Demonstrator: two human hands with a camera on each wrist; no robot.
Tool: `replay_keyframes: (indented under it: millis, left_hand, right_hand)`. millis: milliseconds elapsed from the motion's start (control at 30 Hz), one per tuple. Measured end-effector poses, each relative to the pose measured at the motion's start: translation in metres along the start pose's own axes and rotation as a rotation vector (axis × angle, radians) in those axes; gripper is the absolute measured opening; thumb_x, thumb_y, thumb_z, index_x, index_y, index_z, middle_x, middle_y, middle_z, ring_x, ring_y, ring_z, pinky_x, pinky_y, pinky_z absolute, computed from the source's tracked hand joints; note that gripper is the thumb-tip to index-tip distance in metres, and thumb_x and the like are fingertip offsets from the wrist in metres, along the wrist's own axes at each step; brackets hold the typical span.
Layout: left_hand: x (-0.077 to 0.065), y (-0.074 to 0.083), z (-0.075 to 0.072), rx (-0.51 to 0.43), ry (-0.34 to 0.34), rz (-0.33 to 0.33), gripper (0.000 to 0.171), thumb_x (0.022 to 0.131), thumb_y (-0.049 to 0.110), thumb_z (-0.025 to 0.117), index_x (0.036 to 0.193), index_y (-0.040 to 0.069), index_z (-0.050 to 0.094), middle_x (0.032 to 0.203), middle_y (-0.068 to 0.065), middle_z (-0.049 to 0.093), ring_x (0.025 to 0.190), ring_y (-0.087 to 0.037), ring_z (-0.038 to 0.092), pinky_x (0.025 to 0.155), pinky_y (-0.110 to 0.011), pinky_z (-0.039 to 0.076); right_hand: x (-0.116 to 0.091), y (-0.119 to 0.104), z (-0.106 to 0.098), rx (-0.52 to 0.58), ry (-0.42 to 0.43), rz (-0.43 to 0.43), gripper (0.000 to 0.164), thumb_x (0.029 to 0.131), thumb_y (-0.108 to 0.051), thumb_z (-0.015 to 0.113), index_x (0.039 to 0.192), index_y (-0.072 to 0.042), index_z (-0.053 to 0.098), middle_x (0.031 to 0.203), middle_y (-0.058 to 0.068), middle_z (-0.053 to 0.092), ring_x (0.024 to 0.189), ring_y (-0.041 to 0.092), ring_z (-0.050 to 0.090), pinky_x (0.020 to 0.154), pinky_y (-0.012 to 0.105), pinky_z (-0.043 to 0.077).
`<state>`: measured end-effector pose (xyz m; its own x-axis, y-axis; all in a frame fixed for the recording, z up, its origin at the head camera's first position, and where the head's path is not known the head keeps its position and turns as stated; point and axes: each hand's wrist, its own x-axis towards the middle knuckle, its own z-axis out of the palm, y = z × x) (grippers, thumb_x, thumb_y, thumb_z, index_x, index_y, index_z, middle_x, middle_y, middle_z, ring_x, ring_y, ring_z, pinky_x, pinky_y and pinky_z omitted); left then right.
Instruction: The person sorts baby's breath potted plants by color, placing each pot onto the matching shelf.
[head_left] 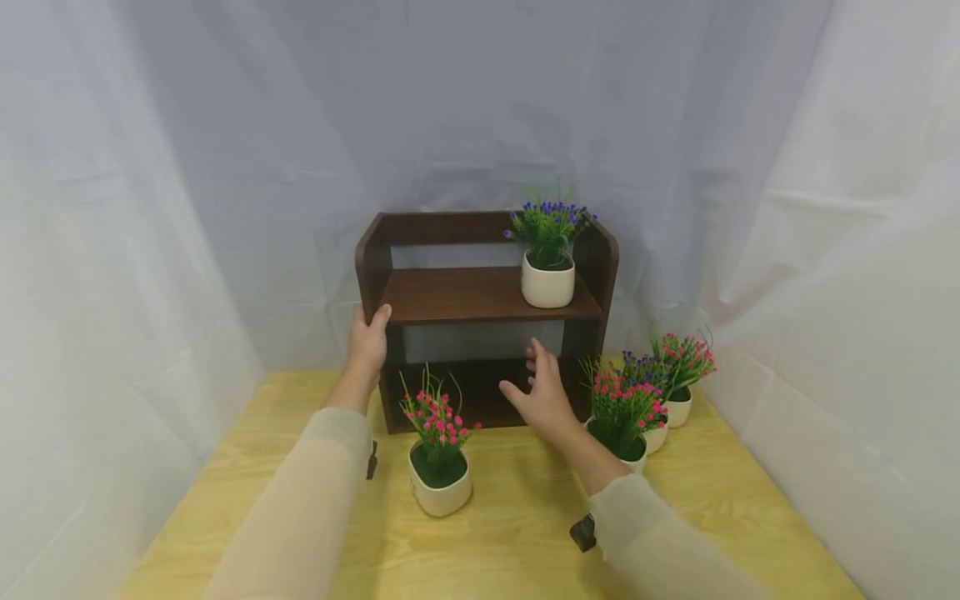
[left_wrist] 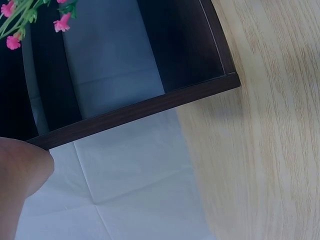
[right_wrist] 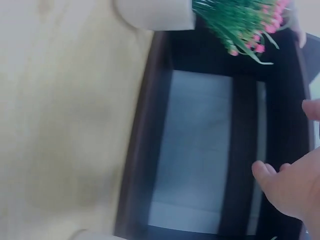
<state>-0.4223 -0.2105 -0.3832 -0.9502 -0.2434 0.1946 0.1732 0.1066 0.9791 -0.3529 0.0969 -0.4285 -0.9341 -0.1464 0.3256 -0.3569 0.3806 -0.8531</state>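
On the near part of the pale yellow wood-grain tabletop [head_left: 510, 542], below two cream sleeves [head_left: 292, 500], a white rounded pot of pink flowers [head_left: 441, 497] stands upright between the forearms, in front of the dark brown two-tier wooden shelf [head_left: 450, 292], toward its left end. To the right, partly hidden by the right forearm, is a second white pot of pink flowers [head_left: 621, 429]; behind it come a white pot of purple flowers [head_left: 657, 439] and a third white pot of pink flowers [head_left: 678, 410], the three in a slanting row. Farther on, the right grip [head_left: 543, 400] hangs before the shelf's lower tier, thumb and fingers spread apart, holding nothing. The left grip [head_left: 367, 342] is wrapped around the shelf's left side panel, thumb toward the inside. On the upper tier, at the right end, stands a white rounded pot of violet-blue flowers [head_left: 547, 285]. Behind hangs a pale, creased sheet [head_left: 450, 108]
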Motion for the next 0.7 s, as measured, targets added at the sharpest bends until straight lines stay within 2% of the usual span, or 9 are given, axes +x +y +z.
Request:
replay_keyframes:
  millis: [400, 533, 700]
  left_hand:
    - [-0.001, 0.001, 0.0, -0.011, 0.001, 0.02, 0.063, 0.114, 0.043, 0.048, 0.166, 0.013, 0.03, 0.177, -0.014, 0.031, 0.168, -0.034, 0.023, 0.138, -0.053, 0.016]
    - [-0.002, 0.001, 0.0, -0.011, 0.002, 0.022, 0.063, 0.114, 0.043, 0.047, 0.167, 0.014, 0.03, 0.177, -0.013, 0.031, 0.168, -0.033, 0.023, 0.138, -0.053, 0.016]
    - [-0.003, 0.0, 0.0, -0.008, 0.008, 0.022, 0.063, 0.114, 0.043, 0.047, 0.167, 0.015, 0.029, 0.177, -0.014, 0.031, 0.168, -0.034, 0.023, 0.138, -0.054, 0.016]
  right_hand:
    - [-0.026, 0.033, 0.03, 0.001, -0.207, 0.016, 0.09, 0.1, -0.012, 0.078, 0.169, 0.003, 0.024, 0.166, 0.028, 0.034, 0.152, 0.049, 0.043, 0.124, 0.062, 0.041]
    - [-0.036, 0.041, 0.037, 0.006, -0.343, 0.029, 0.093, 0.099, -0.015, 0.079, 0.169, 0.005, 0.021, 0.166, 0.028, 0.032, 0.154, 0.049, 0.041, 0.124, 0.062, 0.042]
    - [-0.046, 0.048, 0.046, -0.051, -0.513, 0.016, 0.105, 0.098, -0.029, 0.082, 0.171, 0.002, 0.014, 0.17, 0.024, 0.029, 0.157, 0.046, 0.04, 0.125, 0.06, 0.042]
